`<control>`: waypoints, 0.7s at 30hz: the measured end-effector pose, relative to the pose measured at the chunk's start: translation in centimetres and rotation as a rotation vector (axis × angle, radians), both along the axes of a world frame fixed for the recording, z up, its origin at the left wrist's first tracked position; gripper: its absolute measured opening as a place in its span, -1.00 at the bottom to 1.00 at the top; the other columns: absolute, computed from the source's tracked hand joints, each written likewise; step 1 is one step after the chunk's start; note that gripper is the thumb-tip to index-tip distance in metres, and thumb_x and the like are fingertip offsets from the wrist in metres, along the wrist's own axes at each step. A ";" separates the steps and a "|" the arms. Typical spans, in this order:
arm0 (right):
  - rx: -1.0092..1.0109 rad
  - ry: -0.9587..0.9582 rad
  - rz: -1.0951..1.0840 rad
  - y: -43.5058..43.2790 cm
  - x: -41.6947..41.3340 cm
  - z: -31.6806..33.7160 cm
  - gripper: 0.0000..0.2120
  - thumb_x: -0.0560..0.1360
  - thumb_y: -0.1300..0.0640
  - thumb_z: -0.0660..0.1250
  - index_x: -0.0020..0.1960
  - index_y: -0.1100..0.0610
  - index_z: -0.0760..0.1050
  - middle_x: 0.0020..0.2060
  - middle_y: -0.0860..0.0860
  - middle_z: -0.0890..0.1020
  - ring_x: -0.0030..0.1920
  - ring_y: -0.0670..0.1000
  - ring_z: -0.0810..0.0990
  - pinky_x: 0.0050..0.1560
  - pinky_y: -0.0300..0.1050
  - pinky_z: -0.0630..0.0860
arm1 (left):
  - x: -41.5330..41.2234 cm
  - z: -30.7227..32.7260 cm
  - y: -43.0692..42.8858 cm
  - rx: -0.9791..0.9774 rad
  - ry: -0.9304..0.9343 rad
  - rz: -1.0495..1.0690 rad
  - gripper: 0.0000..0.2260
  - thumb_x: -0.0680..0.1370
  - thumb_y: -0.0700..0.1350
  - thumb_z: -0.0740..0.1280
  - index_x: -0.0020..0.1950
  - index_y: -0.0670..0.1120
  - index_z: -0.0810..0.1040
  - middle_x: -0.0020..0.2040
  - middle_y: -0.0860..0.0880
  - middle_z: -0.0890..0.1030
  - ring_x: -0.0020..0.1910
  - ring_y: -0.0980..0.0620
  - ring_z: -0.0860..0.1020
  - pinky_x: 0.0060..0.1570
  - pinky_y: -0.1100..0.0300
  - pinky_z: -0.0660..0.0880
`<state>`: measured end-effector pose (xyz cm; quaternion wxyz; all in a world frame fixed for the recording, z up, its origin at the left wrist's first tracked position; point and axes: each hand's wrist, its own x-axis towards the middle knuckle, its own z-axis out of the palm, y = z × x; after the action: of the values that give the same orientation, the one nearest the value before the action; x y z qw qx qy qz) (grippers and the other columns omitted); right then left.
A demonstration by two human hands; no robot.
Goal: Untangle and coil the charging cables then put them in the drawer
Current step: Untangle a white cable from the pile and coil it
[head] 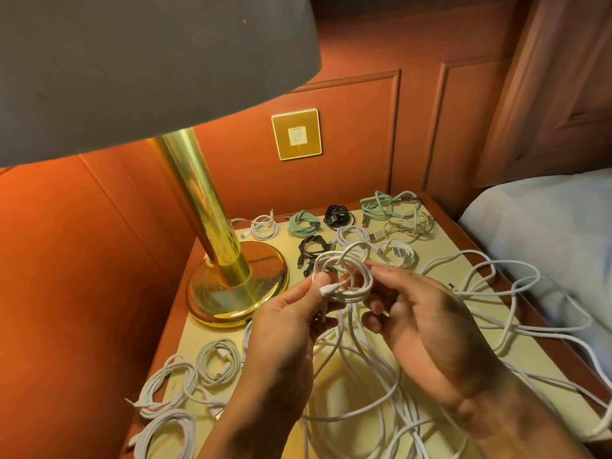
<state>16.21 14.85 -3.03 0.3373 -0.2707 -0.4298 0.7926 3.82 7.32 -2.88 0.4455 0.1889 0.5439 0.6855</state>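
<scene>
Center of frame: the left hand point(284, 326) pinches the white cable point(347, 283) coil by its plug end, thumb on top. The right hand point(427, 329) nips the coil's right edge with its fingertips, so the loops sit between both grips. The cable's tail drops into the loose tangle point(374, 376) on the nightstand point(445, 241).

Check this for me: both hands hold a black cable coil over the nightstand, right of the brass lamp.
Not quite. The head view shows the cable coil in the left hand and right hand is white, not black. The rest holds: it is over the nightstand, right of the brass lamp.
</scene>
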 end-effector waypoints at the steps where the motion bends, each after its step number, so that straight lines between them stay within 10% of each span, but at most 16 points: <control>1: 0.075 -0.044 0.009 -0.3 0.0 0.1 -0.72 0.49 0.01 0.40 0.11 0.12 0.71 -0.11 0.05 0.62 -0.22 -0.02 0.38 -0.18 -0.10 0.30 | 0.0 0.0 0.1 0.001 -0.004 0.009 -0.81 0.55 -0.11 0.36 -0.09 -0.08 0.78 -0.09 -0.10 0.74 -0.18 0.08 0.63 -0.11 0.14 0.43; 11: 0.425 -0.372 0.041 0.0 0.1 0.2 -0.81 0.66 0.11 0.25 0.03 0.04 0.65 -0.45 -0.28 0.58 -0.37 -0.31 0.54 -0.24 -0.34 0.40 | -1.3 0.7 -0.5 -0.041 0.215 -0.181 -0.81 0.55 -0.07 0.40 0.02 -0.14 0.74 0.05 -0.07 0.73 0.05 0.01 0.59 0.07 0.01 0.38; 16: 0.505 -0.516 0.173 0.7 0.7 0.2 -0.74 0.66 0.09 0.25 -0.15 -0.04 0.62 -0.48 -0.31 0.54 -0.38 -0.32 0.52 -0.17 -0.25 0.31 | -2.9 1.1 -1.1 -0.054 0.473 -0.299 -0.87 0.55 -0.13 0.41 -0.01 -0.17 0.71 -0.17 -0.01 0.73 -0.22 0.24 0.61 -0.19 0.44 0.47; 21: 0.510 -0.459 0.277 0.4 0.4 0.1 -0.82 0.63 0.01 0.30 0.12 0.03 0.62 -0.42 -0.28 0.59 -0.40 -0.31 0.52 -0.30 -0.35 0.38 | -3.3 0.7 -1.1 -0.092 0.490 -0.325 -0.82 0.53 -0.10 0.39 0.00 -0.17 0.70 -0.10 -0.12 0.73 -0.18 0.01 0.61 -0.10 0.11 0.57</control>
<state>16.61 15.20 -2.91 0.1783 -0.2877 -0.7105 0.6169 0.49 6.26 -2.19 0.4128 0.4129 0.6286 0.5138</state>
